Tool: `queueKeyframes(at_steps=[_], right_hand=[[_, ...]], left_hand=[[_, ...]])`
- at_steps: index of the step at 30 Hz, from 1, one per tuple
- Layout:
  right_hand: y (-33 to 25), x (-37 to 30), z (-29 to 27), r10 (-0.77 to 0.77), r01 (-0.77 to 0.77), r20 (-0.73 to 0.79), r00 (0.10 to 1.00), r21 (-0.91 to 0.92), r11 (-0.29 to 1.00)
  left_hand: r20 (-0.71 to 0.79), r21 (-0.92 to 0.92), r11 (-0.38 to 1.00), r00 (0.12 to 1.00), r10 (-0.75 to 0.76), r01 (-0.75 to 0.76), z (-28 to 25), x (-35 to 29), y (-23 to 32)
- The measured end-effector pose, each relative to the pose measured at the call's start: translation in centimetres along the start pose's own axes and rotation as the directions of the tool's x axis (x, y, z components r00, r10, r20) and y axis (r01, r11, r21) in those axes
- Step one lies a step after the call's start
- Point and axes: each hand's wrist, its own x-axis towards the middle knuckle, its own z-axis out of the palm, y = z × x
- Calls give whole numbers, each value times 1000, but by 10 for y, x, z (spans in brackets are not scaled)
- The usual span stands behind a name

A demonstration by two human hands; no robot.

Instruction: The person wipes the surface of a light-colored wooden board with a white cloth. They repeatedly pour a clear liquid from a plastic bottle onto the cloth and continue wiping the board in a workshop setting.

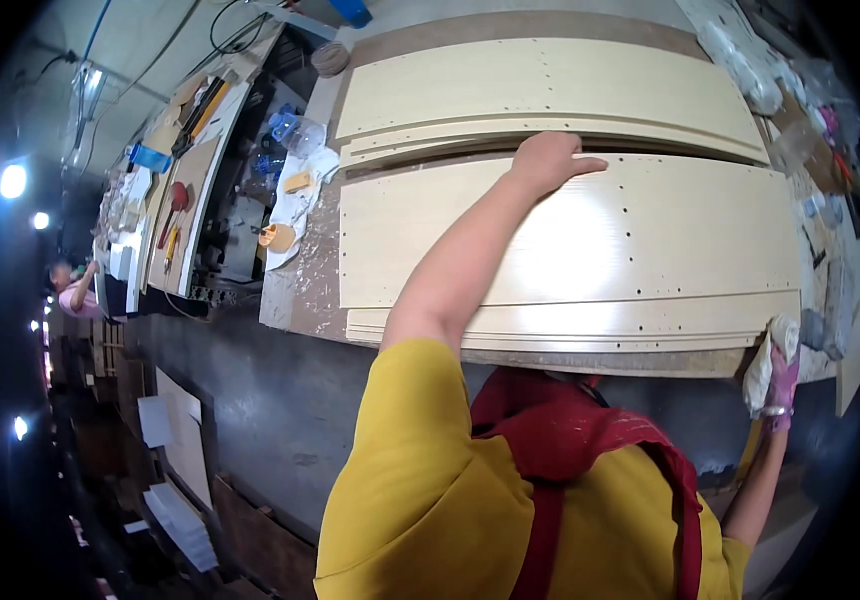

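Two stacks of pale wooden panels with small drilled holes lie on the workbench (pixel 300 295), one behind the other. My left hand (pixel 547 165) reaches across the near panel (pixel 470 240) to its far edge. Its thumb lies apart on top, while the fingers bend over the edge beside the gap to the far stack (pixel 440 90); their tips are partly hidden. At the near right corner, my right hand (pixel 782 380), in a pink-purple glove, grips a bunched white cloth (pixel 758 372). That cloth is close by the panel's corner.
Plastic bottles (pixel 295 132) and a white cloth sheet (pixel 295 210) with an orange round item (pixel 275 237) sit to the left. Another bench (pixel 195 190) carries tools. Plastic bags (pixel 740 65) and clutter line the right side. A person (pixel 78 295) is far left.
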Motion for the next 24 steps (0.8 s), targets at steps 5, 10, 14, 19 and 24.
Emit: queueKeyframes(at_steps=[5, 10, 14, 19, 24], right_hand=[[15, -14, -3, 173, -177, 68, 983, 66, 982], [-52, -33, 17, 247, -276, 136, 960, 280, 920], [-77, -40, 4, 208, -206, 125, 970, -29, 978], [-112, -60, 7, 112, 137, 335, 936, -638, 758], [-107, -54, 40, 119, 585, 654, 747, -732, 349]], left_hand=[[-280, 154, 956, 917, 283, -248, -70, -29, 47], [-336, 313, 824, 757, 561, -472, -89, -124, 112], [42, 251, 854, 886, 461, -456, -65, -211, 135], [42, 241, 822, 851, 523, -516, -9, -237, 133], [206, 184, 837, 853, 480, -516, 19, -226, 114]])
